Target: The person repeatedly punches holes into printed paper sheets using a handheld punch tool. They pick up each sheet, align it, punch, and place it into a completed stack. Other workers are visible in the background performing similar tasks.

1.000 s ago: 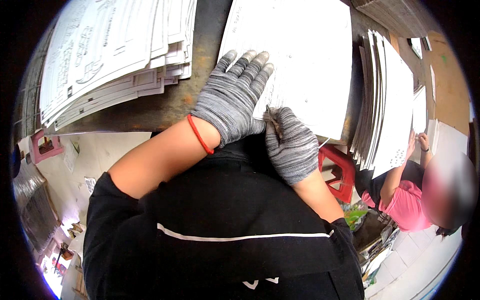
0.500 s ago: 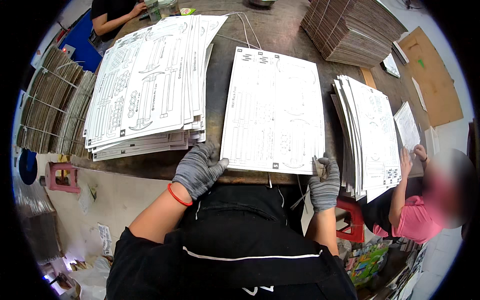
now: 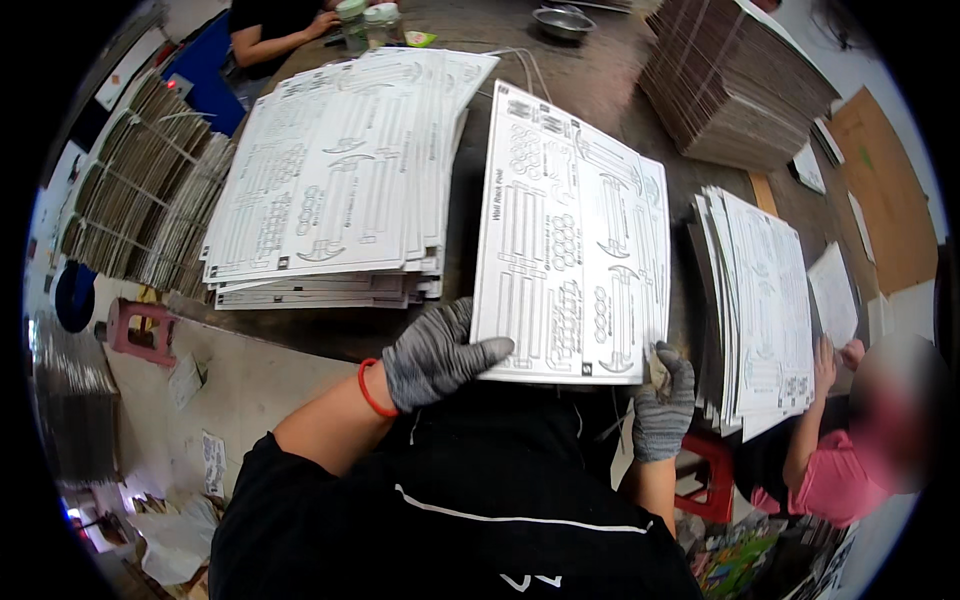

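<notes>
A white printed sheet with black line drawings is in front of me, tilted, its near edge past the table's edge. My left hand, in a grey knit glove, grips its near left corner, thumb on top and fingers underneath. At the near right corner is my right hand, gloved alike, with its fingers curled toward the thumb. A small tan piece shows between them; I cannot make out what it is. To the left lies a tall, uneven stack of similar sheets. A smaller stack lies to the right.
Strapped brown cardboard bundles stand at the far right and left. A metal bowl and jars are at the back of the table. A person in pink handles a paper at right; another person's arm rests far left.
The sheet has risen and tilted in my left hand, whose thumb now lies over its corner. The whole view has shifted, with the stacks now lying further right in it.
</notes>
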The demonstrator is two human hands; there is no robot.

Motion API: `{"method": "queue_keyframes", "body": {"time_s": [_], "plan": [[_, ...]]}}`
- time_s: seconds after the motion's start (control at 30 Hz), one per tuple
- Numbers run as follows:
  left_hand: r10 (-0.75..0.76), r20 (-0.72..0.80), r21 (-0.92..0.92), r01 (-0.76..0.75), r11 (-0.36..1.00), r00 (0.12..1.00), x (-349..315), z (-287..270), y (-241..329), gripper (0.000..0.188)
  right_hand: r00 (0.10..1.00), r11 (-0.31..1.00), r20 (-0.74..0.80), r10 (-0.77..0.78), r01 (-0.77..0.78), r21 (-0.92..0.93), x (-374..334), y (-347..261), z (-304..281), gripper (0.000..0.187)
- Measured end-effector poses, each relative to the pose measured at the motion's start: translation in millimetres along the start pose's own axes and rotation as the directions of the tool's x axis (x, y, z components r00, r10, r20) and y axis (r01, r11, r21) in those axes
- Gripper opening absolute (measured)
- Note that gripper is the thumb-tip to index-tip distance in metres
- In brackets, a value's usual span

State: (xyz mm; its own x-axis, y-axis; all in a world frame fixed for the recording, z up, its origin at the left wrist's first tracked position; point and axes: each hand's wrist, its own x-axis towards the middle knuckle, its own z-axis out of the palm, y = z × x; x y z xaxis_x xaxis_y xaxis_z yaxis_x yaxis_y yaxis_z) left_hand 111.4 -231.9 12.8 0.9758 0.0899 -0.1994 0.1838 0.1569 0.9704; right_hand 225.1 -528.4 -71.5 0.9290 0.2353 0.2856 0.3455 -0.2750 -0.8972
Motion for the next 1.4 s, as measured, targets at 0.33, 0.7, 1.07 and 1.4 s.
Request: {"method": "queue_keyframes", "body": {"time_s": [0.33,0.7,1.07,1.4], "plan": [[0.373,-0.791,0.398,-0.056,0.916,0.484,-75,-144,77,0.044,0.991,0.985,0.011,-0.133,0.131,0.117,28,-20,42,0.037],[0.743,-0.331,0.775,-0.281,0.566,0.582,-55,-92,17,0.026,0.975,0.991,0.175,0.135,-0.131,-0.032,40,-26,46,0.049],[0.201,0.253,0.948,-0.284,0.143,0.946,78,1,-63,0.114,0.950,0.964,0.163,0.267,-0.266,-0.031,36,-30,61,0.022],[0.203,0.209,0.944,-0.251,0.212,0.957,80,3,-67,0.114,0.951,0.964,0.274,0.146,-0.075,-0.254,64,-38,105,0.017]]}}
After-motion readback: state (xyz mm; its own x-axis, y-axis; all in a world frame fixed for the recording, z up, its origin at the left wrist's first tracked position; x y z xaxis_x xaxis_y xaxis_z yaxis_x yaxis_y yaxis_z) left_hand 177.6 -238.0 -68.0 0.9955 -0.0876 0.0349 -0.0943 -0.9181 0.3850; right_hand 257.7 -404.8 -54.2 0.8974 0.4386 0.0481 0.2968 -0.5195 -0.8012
